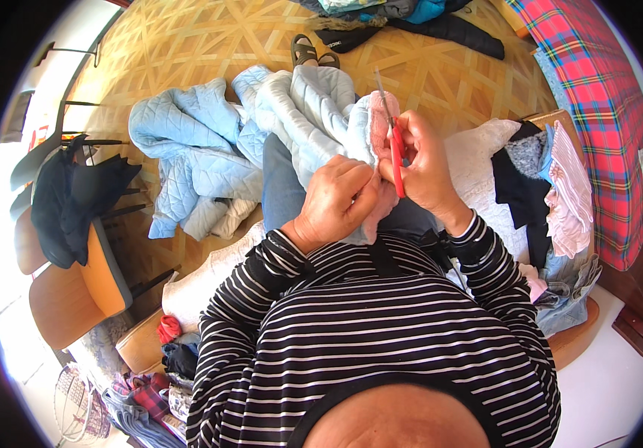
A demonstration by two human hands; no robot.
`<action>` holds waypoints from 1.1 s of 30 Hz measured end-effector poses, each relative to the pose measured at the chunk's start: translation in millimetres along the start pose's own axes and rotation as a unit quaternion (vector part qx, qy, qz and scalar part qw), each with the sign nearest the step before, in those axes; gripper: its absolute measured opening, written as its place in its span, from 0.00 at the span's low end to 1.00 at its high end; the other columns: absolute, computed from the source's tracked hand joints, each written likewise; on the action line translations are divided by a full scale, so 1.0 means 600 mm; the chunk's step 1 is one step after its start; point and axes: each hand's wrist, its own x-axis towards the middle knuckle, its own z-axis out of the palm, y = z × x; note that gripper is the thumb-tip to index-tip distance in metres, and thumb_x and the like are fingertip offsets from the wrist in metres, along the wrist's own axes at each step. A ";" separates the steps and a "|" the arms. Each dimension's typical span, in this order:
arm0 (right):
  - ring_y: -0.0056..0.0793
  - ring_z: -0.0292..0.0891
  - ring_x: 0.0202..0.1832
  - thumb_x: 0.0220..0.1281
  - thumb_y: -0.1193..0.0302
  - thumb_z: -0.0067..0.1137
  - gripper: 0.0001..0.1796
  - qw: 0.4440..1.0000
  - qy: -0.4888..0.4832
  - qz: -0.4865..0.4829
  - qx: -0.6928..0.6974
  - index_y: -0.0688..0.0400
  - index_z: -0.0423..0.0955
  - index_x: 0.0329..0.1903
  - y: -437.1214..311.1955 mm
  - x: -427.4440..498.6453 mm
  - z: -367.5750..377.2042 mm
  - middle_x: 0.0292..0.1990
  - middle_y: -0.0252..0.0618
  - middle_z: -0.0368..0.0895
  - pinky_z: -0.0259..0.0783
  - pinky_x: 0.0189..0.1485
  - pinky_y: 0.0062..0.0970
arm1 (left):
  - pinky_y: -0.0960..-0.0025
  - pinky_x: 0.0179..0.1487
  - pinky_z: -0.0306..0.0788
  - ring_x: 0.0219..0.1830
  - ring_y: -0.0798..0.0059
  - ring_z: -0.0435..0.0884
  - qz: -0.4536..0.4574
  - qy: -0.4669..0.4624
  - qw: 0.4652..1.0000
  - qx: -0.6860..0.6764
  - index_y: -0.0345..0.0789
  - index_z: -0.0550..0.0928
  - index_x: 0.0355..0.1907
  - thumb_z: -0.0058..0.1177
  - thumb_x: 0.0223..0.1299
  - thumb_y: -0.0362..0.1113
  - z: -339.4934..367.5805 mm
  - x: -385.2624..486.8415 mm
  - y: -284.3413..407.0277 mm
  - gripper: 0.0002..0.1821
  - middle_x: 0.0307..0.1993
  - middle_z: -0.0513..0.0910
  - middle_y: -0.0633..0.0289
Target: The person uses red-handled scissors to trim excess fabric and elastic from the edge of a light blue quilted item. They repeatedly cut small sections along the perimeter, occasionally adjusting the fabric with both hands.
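Across my lap lies a pale blue quilted garment [321, 106] with a fuzzy pink edge [384, 120]. My left hand [339, 196] pinches the fabric near this edge, its fingers curled in. Red-handled scissors [396, 157] sit in my right hand [425, 165], blades pointing up and away from me over the pink part. The right fingertips also touch the fabric close to my left hand. Whether the scissor blades are parted is hard to tell. Light blue quilted cloth [198, 134] hangs to the left of my knees, down towards the floor.
Folded clothes [571, 190] are piled on the seat at my right, beside a red plaid cloth [585, 112]. Dark cloth [69, 207] drapes over chairs [75, 285] at left. Jackets [433, 39] lie on the patterned floor [215, 33] ahead. A wire basket [78, 403] stands at lower left.
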 end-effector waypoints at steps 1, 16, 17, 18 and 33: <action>0.19 0.76 0.35 0.48 0.75 0.69 0.21 0.998 0.003 0.047 0.041 0.62 0.69 0.44 0.006 0.003 0.003 0.31 0.35 0.77 0.73 0.40 0.22 | 0.59 0.33 0.65 0.25 0.54 0.72 -0.008 0.004 1.000 -0.024 0.33 0.71 0.22 0.53 0.54 0.30 0.000 -0.005 -0.001 0.08 0.20 0.72 0.56; 0.33 0.79 0.29 0.50 0.71 0.69 0.17 0.997 -0.010 0.035 -0.071 0.57 0.70 0.40 -0.003 -0.017 0.020 0.28 0.41 0.79 0.72 0.34 0.27 | 0.57 0.34 0.69 0.25 0.56 0.78 -0.051 -0.137 0.939 0.310 0.35 0.78 0.20 0.57 0.49 0.43 -0.058 0.043 0.005 0.13 0.19 0.78 0.55; 0.34 0.79 0.29 0.50 0.71 0.68 0.17 0.997 -0.014 0.005 -0.080 0.57 0.70 0.41 -0.006 -0.017 0.023 0.29 0.41 0.80 0.73 0.34 0.28 | 0.57 0.34 0.70 0.24 0.55 0.78 -0.075 -0.165 0.923 0.340 0.35 0.78 0.19 0.57 0.48 0.44 -0.057 0.050 0.004 0.14 0.19 0.79 0.55; 0.36 0.80 0.30 0.50 0.71 0.68 0.17 0.995 -0.017 -0.004 -0.094 0.56 0.71 0.41 -0.009 -0.017 0.023 0.30 0.41 0.80 0.74 0.34 0.29 | 0.57 0.34 0.70 0.23 0.56 0.79 -0.063 -0.172 0.917 0.355 0.35 0.78 0.17 0.55 0.50 0.44 -0.054 0.056 0.003 0.15 0.18 0.79 0.54; 0.16 0.69 0.29 0.50 0.76 0.64 0.15 0.995 -0.033 0.085 0.046 0.60 0.68 0.39 -0.004 0.003 0.008 0.26 0.32 0.73 0.68 0.33 0.20 | 0.62 0.28 0.63 0.22 0.59 0.70 -0.109 -0.122 0.984 -0.077 0.29 0.74 0.26 0.47 0.66 0.34 -0.055 -0.004 0.003 0.13 0.20 0.71 0.53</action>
